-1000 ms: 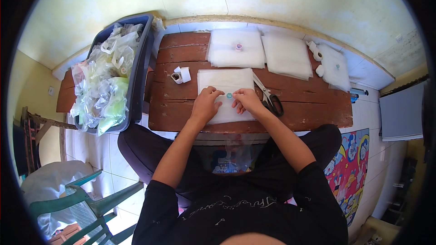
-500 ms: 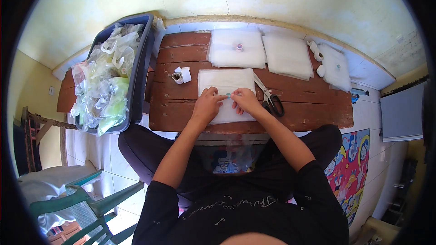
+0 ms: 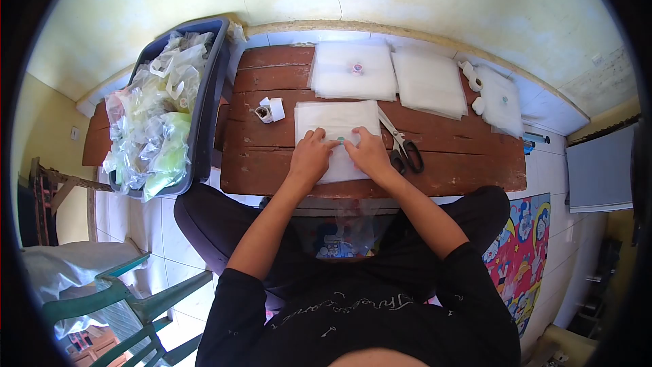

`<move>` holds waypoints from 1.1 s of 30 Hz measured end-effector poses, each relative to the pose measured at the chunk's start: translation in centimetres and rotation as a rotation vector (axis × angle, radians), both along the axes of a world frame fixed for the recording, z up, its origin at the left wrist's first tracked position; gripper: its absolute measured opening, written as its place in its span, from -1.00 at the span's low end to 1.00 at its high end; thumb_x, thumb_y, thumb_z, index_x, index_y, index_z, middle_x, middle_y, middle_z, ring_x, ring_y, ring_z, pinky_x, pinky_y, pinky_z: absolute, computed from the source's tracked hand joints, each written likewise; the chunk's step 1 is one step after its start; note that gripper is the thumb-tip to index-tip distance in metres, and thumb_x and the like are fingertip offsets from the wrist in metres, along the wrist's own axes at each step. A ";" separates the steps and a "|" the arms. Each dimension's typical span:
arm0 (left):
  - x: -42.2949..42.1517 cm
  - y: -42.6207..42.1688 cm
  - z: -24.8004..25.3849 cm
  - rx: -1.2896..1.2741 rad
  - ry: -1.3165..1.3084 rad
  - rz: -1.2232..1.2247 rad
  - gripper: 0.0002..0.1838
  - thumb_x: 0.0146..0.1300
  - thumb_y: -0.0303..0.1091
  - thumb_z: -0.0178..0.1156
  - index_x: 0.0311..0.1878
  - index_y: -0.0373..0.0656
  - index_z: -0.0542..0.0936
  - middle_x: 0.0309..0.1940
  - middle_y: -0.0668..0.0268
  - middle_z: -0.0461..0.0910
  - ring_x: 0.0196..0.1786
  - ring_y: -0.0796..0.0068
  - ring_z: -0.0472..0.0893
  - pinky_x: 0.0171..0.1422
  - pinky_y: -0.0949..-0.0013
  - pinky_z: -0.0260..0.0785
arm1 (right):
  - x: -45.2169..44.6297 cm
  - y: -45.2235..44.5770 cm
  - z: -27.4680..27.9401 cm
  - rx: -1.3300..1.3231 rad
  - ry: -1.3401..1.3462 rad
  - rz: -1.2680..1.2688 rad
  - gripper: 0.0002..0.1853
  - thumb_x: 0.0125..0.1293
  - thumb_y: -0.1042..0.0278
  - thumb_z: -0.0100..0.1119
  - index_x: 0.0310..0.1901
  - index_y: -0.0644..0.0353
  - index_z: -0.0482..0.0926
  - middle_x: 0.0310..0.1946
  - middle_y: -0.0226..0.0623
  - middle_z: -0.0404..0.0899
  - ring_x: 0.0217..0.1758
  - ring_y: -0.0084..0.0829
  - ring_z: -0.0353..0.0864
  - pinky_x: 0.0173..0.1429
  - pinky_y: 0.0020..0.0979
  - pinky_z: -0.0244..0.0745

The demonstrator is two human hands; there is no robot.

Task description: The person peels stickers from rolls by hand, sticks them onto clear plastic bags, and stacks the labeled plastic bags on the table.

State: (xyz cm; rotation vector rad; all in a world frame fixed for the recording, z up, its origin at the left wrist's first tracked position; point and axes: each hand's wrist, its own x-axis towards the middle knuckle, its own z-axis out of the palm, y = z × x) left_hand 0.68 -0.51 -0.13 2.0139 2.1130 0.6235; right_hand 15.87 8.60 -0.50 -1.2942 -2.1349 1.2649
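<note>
A stack of clear plastic bags [image 3: 326, 114] lies in front of me on the brown wooden table [image 3: 265, 156]. A small round teal sticker [image 3: 341, 140] sits on the top bag, between my two hands. My left hand [image 3: 312, 158] rests on the bags from the left, fingers apart, with a fingertip at the sticker's edge. From the right, my right hand [image 3: 369, 154] lies on the bags with its fingers spread and its thumb at the sticker. Scissors [image 3: 405, 149] with black handles lie just right of the stack.
A dark tub [image 3: 204, 115] full of bagged items stands at the left. A label roll [image 3: 269, 111] lies left of the stack. Farther back are more bag stacks [image 3: 353, 85] [image 3: 429, 83] [image 3: 499, 105] and white rolls [image 3: 472, 78]. A green chair [image 3: 115, 295] is at lower left.
My right hand has gone from a pinch at the sticker to spread fingers pressed on the bags. The left hand stays almost in place. The view shifts slightly.
</note>
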 end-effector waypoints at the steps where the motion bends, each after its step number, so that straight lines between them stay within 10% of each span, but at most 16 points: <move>1: 0.0 0.0 0.1 -0.004 -0.001 -0.002 -0.65 0.09 -0.43 0.29 -0.01 0.07 0.72 -0.09 0.19 0.53 0.02 0.19 0.52 0.10 0.22 0.44 | 0.2 0.0 0.2 0.119 -0.009 0.024 -0.66 0.24 0.23 0.21 -0.06 0.31 0.57 -0.58 -0.02 0.62 -0.54 -0.08 0.66 -0.32 -0.15 0.58; 17: -0.3 -0.2 1.0 -0.014 -0.175 0.068 -0.60 0.05 -0.41 0.38 0.03 -0.03 0.65 -0.04 0.19 0.52 0.07 0.18 0.52 0.16 0.18 0.42 | 2.7 1.7 2.1 0.438 -0.298 0.031 -0.40 0.12 0.31 0.33 0.18 0.32 0.36 -0.01 0.15 0.47 0.05 0.13 0.52 0.11 -0.07 0.47; 33: 0.1 0.4 -1.4 0.149 -0.193 0.132 -0.83 0.09 -0.39 0.35 -0.22 -0.12 0.68 -0.19 0.19 0.51 -0.06 0.16 0.53 0.04 0.16 0.41 | 3.8 3.4 0.8 0.264 -0.186 0.036 -0.51 0.07 0.44 0.33 0.01 0.43 0.39 -0.05 0.24 0.52 0.03 0.21 0.53 0.12 0.00 0.45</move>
